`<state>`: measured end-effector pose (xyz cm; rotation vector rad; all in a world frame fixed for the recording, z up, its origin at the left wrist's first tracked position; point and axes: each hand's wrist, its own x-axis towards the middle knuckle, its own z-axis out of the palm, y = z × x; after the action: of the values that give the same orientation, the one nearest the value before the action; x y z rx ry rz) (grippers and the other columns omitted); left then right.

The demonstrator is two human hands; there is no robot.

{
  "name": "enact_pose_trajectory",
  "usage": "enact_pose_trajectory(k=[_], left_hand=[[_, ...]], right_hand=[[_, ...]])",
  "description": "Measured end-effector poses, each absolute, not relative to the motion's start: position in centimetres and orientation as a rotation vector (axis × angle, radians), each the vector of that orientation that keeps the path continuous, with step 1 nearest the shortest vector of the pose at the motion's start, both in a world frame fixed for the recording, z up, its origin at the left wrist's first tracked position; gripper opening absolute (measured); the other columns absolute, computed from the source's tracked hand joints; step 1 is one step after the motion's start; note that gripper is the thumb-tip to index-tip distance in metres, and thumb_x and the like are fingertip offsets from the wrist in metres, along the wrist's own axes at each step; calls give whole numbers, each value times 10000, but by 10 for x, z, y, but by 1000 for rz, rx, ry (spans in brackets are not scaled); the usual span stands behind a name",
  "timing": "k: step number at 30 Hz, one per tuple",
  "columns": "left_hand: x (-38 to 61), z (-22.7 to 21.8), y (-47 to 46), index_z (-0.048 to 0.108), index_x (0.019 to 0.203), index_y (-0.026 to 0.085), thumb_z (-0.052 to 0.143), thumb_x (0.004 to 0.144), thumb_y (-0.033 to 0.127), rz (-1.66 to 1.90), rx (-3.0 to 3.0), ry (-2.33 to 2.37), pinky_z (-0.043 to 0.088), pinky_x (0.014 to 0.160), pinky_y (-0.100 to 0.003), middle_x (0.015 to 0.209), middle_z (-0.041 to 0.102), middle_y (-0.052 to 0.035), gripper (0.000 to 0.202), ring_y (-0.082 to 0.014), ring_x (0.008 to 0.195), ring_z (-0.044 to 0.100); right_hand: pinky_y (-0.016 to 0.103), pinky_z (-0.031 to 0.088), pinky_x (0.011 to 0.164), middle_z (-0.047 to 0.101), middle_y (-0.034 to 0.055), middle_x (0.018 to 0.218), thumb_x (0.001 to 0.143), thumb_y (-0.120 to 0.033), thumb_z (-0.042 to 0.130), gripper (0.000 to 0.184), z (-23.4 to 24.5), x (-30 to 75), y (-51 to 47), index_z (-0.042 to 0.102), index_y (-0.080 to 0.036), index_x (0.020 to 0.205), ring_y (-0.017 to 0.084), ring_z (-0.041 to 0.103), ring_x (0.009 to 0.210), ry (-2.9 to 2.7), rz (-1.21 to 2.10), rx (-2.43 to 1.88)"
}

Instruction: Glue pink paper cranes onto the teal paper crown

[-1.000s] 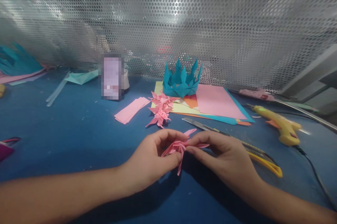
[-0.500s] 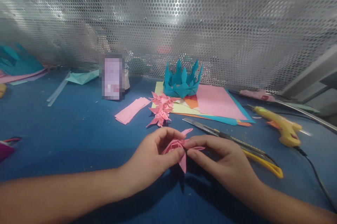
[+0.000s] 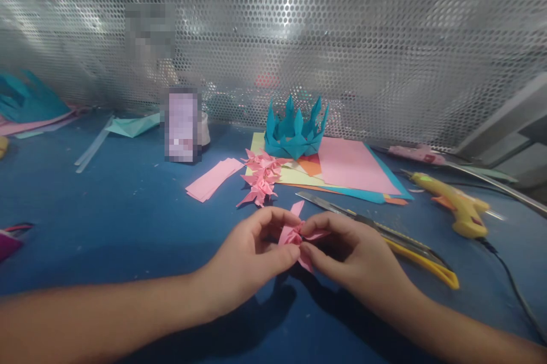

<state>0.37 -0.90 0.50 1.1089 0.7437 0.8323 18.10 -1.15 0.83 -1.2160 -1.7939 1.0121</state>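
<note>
Pink folded paper piece (image 3: 292,235) is being held by two hands over the near part of the blue worktop (image 3: 128,199). The left hand (image 3: 252,250) is curling round its left side, grasping the paper between thumb and fingers; the right hand (image 3: 359,244) is pinching its right side close to the centre. Just behind the right hand, the yellow-handled cutting tool (image 3: 368,221) is lying with its tip toward the spiky pink cluster (image 3: 261,177), so careful work means keeping the knuckles clear of it. Going smaller, pointed arms (image 3: 306,263) are sticking out past the fingers and are probably best left uncrushed. The left thumb should be steadying the middle while the right fingertips are shaping lightly, since thin paper likely creases easily. At the very centre, fingertips are hiding the exact fold.
</note>
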Motion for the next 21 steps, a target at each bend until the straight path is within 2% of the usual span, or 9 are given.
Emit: enact_pose_trajectory(k=[4,7,13,17,21], left_hand=[[4,9,-10,563,980,163,597,803,290,833,1166,776,454,799,-270,914,592,-29,221,-128,859,559],[5,11,-8,588,937,160,563,822,278,875,1185,818,445,827,-268,912,601,-27,166,-129,876,559],[7,6,-5,577,927,172,609,793,254,875,1124,772,458,778,-263,898,605,-15,160,-123,847,573],[7,0,-5,516,878,173,674,741,248,896,1058,759,458,684,-237,796,551,26,222,-90,733,550],[7,0,-4,507,794,154,703,711,233,883,1046,804,460,666,-233,734,552,37,227,-77,677,541]], right_hand=[[231,533,585,695,18,720,744,-220,612,37,8,183,-11,632,-191,754,128,645,631,-1861,831,-1253],[272,527,633,695,22,757,739,-207,607,28,7,184,-10,633,-203,749,150,646,686,-1889,692,-1252],[353,491,775,673,27,882,708,-193,632,48,8,187,-5,650,-237,712,194,620,865,-1976,411,-1173],[355,480,764,648,33,859,689,-172,625,66,8,188,-4,649,-233,685,197,604,847,-1998,322,-1161],[334,471,742,636,30,822,667,-145,622,77,8,187,-4,625,-221,656,188,591,815,-1996,291,-1170]])
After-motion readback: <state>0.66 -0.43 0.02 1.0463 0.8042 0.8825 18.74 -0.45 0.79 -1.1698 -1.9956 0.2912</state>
